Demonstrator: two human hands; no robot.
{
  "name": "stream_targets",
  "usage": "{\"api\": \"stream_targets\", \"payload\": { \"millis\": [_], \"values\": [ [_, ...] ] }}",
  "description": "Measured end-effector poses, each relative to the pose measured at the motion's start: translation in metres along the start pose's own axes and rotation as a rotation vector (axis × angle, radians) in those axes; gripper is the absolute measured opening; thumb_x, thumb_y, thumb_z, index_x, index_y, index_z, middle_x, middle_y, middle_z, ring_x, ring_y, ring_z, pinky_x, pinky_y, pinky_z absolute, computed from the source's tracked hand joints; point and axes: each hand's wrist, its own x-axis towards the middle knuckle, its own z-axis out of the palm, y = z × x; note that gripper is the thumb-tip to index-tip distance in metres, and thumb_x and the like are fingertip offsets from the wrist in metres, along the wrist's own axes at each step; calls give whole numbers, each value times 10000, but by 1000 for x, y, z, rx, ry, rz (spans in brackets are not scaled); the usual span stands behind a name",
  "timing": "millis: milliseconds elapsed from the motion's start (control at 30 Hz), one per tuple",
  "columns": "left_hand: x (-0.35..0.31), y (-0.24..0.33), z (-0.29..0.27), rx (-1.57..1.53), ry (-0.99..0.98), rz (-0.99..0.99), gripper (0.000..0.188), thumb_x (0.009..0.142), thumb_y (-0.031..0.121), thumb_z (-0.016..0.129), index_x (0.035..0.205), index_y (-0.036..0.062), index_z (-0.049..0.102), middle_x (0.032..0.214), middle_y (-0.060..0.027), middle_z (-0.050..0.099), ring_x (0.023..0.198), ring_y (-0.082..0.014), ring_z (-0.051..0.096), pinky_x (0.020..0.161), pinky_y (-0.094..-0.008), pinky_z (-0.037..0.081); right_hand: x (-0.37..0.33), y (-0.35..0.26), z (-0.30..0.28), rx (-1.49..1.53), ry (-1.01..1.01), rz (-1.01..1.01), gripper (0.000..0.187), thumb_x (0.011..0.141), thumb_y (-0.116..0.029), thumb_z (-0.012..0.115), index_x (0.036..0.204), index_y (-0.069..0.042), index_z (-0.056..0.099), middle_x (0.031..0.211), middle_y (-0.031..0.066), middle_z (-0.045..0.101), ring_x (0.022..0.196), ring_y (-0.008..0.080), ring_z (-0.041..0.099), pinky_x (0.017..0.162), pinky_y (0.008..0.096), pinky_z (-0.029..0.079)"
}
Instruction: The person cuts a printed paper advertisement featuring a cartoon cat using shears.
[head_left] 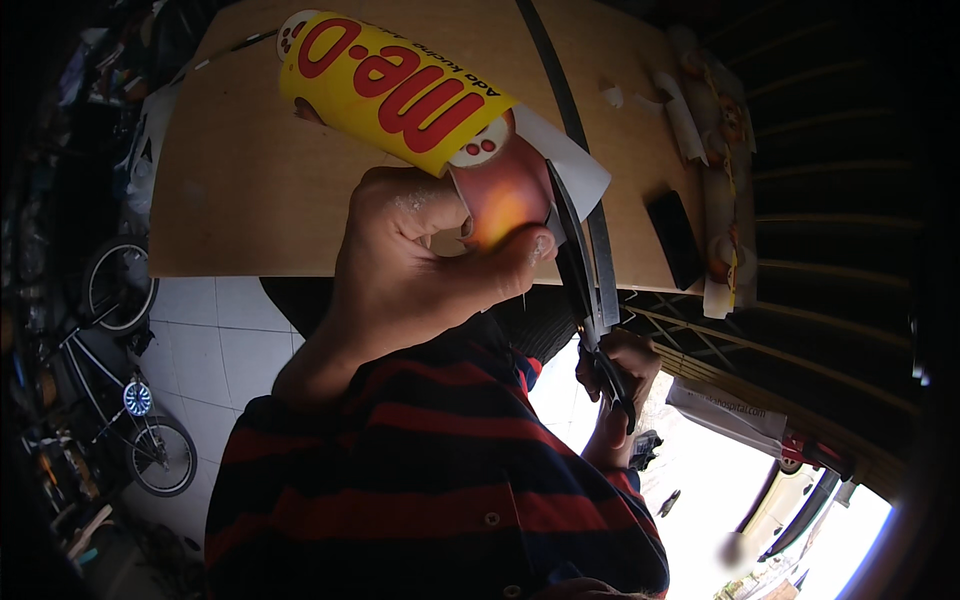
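Observation:
My left hand [420,250] pinches the lower corner of a curled, glossy printed sheet [350,85], yellow with red lettering and a pink-orange part, white on its back. The sheet is held up over the wooden table. A pair of scissors [574,250] with dark blades is in my right hand [630,360], its fingers closed round the handles. The blades point up and away, with the tip at the sheet's right part, close to my left thumb. Whether the blades are closed on the sheet I cannot tell.
The brown wooden table [230,190] spans the top, crossed by a long dark strip [548,60]. On its right lie a flat black rectangular thing [675,240], a white paper piece [683,115], a small scrap [612,95] and printed offcuts [722,250]. A bicycle [137,398] stands at left.

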Motion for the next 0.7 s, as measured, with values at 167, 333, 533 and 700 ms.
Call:
{"api": "stream_targets", "payload": {
  "millis": [167, 333, 533, 700],
  "values": [
    [1, 1, 0, -32, 8, -22, 63, 708, -2, 669, 709, 8, 607, 631, 2, 575, 528, -48, 490, 504, -194, 395, -3, 1, -4, -53, 0, 27, 879, 332, -735, 707, 737, 38, 603, 575, 55, 572, 476, 110, 556, 456, 196, 428],
    [2, -3, -2, -4, -40, 14, 62, 710, -3, 668, 709, 5, 606, 629, 1, 579, 540, -47, 507, 504, -194, 400, -1, -3, -4, 21, -32, 100, 887, 334, -747, 694, 745, 35, 608, 592, 57, 584, 506, 118, 575, 473, 199, 442],
    [1, -3, -1, -42, -26, -2, 62, 724, 0, 662, 713, -6, 601, 576, -6, 566, 499, -46, 518, 466, -194, 406, 1, 5, -1, -51, -15, 31, 889, 333, -760, 681, 753, 21, 617, 585, 44, 592, 520, 131, 592, 513, 215, 464],
    [3, -2, -2, -70, -45, -20, 70, 739, -4, 647, 700, -10, 590, 555, -12, 554, 461, -54, 514, 433, -198, 403, 3, 2, 1, -69, -25, 44, 886, 339, -763, 680, 754, 18, 616, 572, 37, 590, 512, 138, 593, 517, 219, 466]
  ]
}}
